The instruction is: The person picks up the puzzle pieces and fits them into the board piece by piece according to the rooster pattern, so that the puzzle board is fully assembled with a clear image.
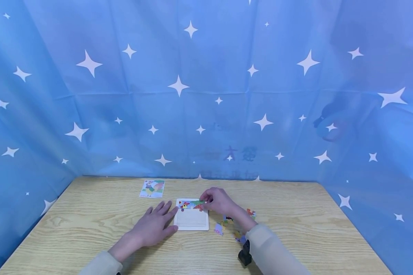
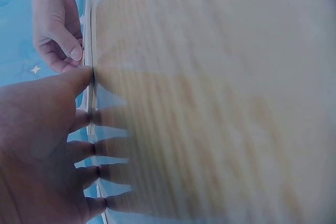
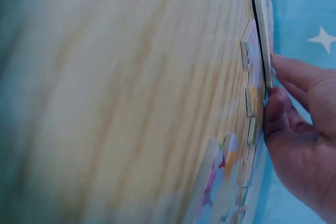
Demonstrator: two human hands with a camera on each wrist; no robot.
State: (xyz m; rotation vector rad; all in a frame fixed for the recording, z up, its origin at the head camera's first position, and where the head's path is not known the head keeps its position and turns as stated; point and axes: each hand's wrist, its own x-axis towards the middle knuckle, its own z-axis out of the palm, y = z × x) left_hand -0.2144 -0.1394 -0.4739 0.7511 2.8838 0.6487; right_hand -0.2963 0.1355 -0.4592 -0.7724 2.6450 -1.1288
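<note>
A white puzzle tray (image 1: 191, 229) lies on the table with a row of colourful puzzle pieces (image 1: 187, 205) along its far side; its nearer part shows bare white. My left hand (image 1: 153, 228) rests flat with spread fingers, the fingertips at the tray's left edge. At the far right corner of the tray, my right hand (image 1: 217, 201) pinches a puzzle piece (image 1: 198, 206) between thumb and fingers, mostly covered by them. The left wrist view shows a sliver of orange at the right hand's fingertips.
Several loose puzzle pieces (image 1: 218, 229) lie right of the tray, partly under the right forearm; the right wrist view shows them lying flat (image 3: 252, 98). A square picture card (image 1: 152, 189) sits at the back left. A blue starry curtain (image 1: 206, 114) hangs behind the wooden table (image 1: 296, 229).
</note>
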